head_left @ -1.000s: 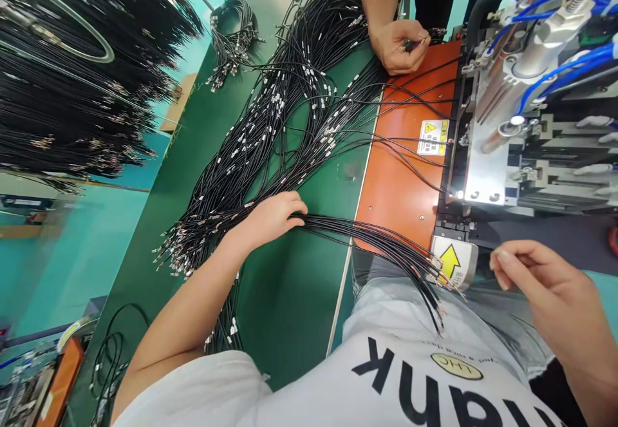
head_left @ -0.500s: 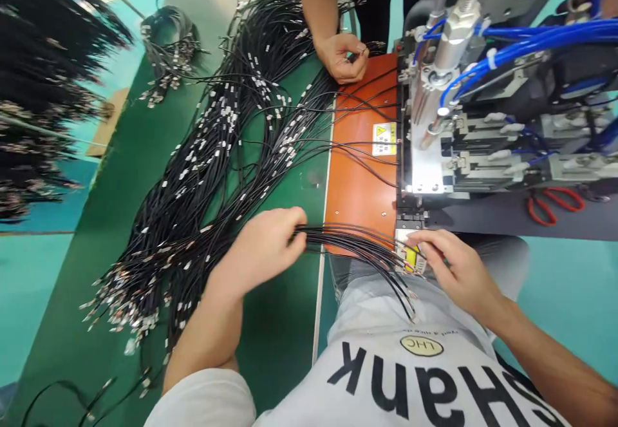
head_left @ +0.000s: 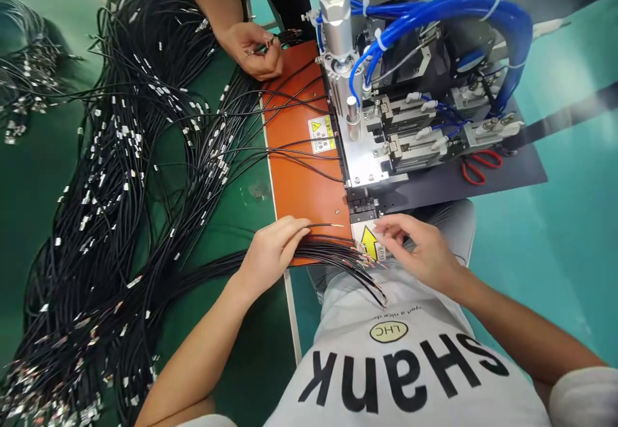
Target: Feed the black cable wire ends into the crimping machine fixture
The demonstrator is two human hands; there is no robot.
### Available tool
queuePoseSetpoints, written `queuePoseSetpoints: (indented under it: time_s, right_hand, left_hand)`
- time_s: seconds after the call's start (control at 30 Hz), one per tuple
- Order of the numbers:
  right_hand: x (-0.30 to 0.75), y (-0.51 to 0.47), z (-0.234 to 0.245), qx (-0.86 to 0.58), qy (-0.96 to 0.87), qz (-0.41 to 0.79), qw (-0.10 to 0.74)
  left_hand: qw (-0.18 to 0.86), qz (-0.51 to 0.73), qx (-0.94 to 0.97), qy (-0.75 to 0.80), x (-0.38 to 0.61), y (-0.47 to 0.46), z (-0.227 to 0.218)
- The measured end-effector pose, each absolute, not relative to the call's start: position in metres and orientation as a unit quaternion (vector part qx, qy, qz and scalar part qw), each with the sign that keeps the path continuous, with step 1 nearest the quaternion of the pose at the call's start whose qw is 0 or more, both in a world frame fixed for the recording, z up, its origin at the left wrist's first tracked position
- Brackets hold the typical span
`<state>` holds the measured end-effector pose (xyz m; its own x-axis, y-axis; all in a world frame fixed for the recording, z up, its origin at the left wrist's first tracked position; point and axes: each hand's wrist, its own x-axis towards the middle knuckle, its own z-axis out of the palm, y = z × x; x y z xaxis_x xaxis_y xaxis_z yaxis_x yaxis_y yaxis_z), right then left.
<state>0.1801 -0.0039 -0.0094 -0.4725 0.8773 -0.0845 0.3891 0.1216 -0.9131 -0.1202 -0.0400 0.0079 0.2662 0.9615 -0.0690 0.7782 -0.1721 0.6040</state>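
My left hand (head_left: 275, 253) is closed around a bundle of thin black cables (head_left: 328, 251) at the front edge of the orange plate. Their stripped, coppery ends fan out toward my shirt. One single cable (head_left: 321, 225) sticks out above the others from the left fingers, its bare end over the plate. To the right, my right hand (head_left: 422, 246) hovers by the white label with a yellow arrow (head_left: 369, 241). Its thumb and forefinger are slightly apart, and I see no cable between them.
A machine with a metal cylinder (head_left: 337, 28) and blue air hoses (head_left: 449, 5) stands beyond the orange plate (head_left: 304, 189). Several cables run into it. A co-worker's hand (head_left: 255, 50) holds cable ends at the back. Black cables (head_left: 120, 156) heap on the green table; red-handled scissors (head_left: 477, 166) lie right.
The view has shifted right. My right fingers have come off the cable ends. One cable now stands apart above the bundle in my left hand, which is nearer the plate.
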Motion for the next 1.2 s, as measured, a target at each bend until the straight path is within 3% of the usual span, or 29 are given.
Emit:
queuePoseSetpoints:
  time_s: [0.3,0.5,0.67,0.8,1.2]
  right_hand:
    - [0.151,0.011,-0.012,-0.348,-0.754,0.388,0.4]
    - [0.164,0.015,-0.007,-0.403,-0.707,0.45,0.368]
    - [0.172,0.02,-0.008,-0.437,-0.555,0.634,0.317]
    - [0.169,0.024,-0.009,-0.422,-0.474,0.708,0.309]
    - [0.162,0.018,-0.014,-0.43,-0.438,0.728,0.304]
  left_hand:
    - [0.293,0.142,0.76,0.563,-0.064,-0.023,0.019]
    - [0.394,0.251,0.73,0.499,-0.045,-0.008,0.024]
    - [0.381,0.265,0.717,0.52,-0.041,-0.012,0.016]
    - [0.358,0.275,0.716,0.533,-0.037,-0.017,0.013]
    - [0.338,0.332,0.663,0.579,-0.029,-0.024,0.006]
